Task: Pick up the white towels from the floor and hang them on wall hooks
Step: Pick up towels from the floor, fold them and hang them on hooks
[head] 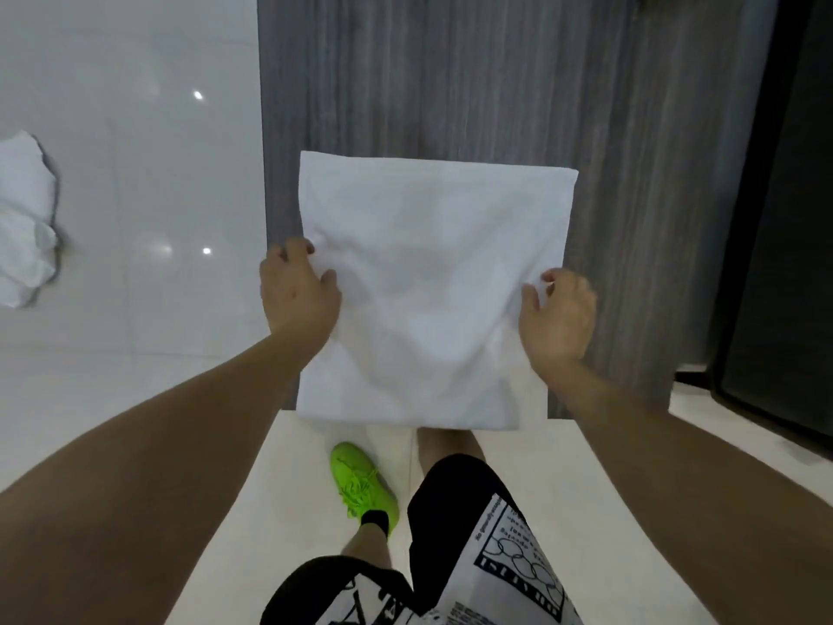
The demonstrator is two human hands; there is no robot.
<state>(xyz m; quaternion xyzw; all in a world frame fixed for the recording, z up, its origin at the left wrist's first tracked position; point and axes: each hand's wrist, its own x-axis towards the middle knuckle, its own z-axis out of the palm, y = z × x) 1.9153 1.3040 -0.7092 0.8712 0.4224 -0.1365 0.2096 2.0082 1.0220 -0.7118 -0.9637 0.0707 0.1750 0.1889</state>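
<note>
A white towel [432, 281] is stretched out flat in front of me, held up off the floor against a grey wood-grain wall panel [496, 83]. My left hand [299, 293] pinches its left edge and my right hand [556, 315] pinches its right edge. Another white towel [25, 223] hangs bunched against the glossy white tiled wall [135, 128] at the far left; whatever holds it is hidden behind the cloth. No hook is visible in this view.
A dark door or glass panel [780, 218] with a black frame stands at the right. Below me is the light tiled floor [279, 466], with my green shoe [360, 480] and black-and-white shorts [473, 557].
</note>
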